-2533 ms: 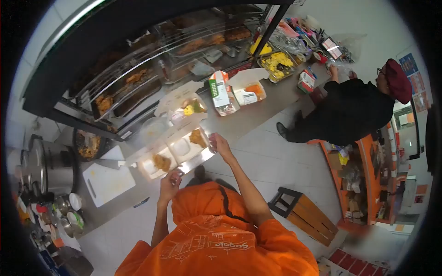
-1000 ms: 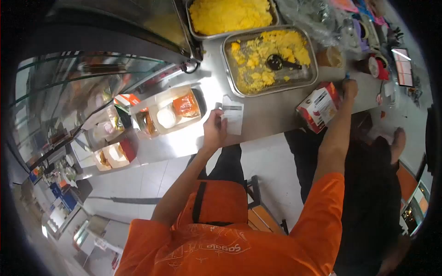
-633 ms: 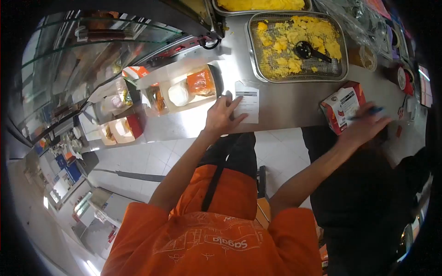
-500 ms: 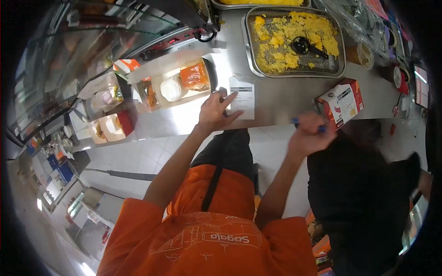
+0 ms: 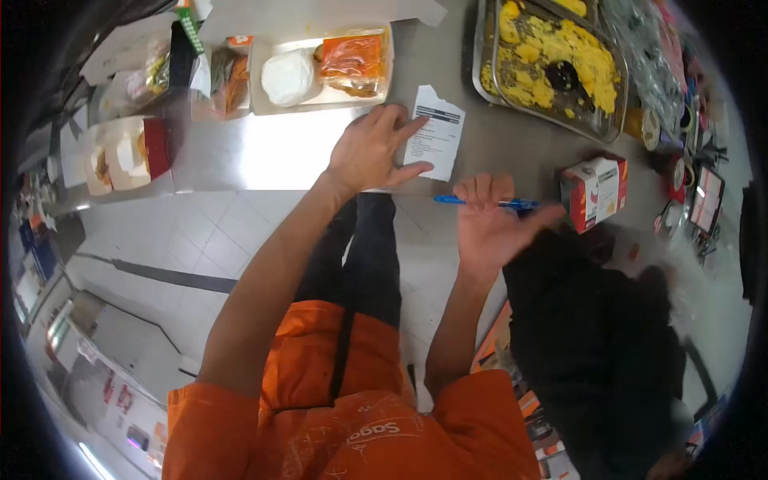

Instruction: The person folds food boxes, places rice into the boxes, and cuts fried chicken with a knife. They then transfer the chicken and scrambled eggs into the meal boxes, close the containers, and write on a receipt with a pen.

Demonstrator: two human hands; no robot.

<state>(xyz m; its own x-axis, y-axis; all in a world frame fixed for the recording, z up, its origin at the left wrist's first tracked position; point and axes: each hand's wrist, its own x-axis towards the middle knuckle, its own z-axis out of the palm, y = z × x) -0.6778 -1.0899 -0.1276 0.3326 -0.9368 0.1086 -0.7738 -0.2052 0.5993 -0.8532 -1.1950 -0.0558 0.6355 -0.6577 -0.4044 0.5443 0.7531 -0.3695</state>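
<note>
My left hand (image 5: 370, 150) rests on the steel counter with its fingers spread. Its index finger and thumb touch the left side of a printed paper receipt (image 5: 434, 136) that lies flat. My right hand (image 5: 494, 220) is just off the counter's front edge, its fingers curled around a blue pen (image 5: 518, 204) and its thumb stretched out to the right. The pen lies nearly level, apart from the receipt. Beyond my left hand, an open food box (image 5: 384, 68) contains a white rounded mound and an orange-topped item in clear wrap.
A red and white carton (image 5: 594, 192) stands right of my right hand. Behind it is a metal tray (image 5: 488, 72) of yellow crumbly food with a black scoop (image 5: 564, 78). A smaller open box (image 5: 157, 148) sits left. A person in black (image 5: 592, 320) is close on my right.
My right hand has moved left with the pen, towards the receipt, and its thumb now sticks out. The view has shifted; my left hand stays at the receipt.
</note>
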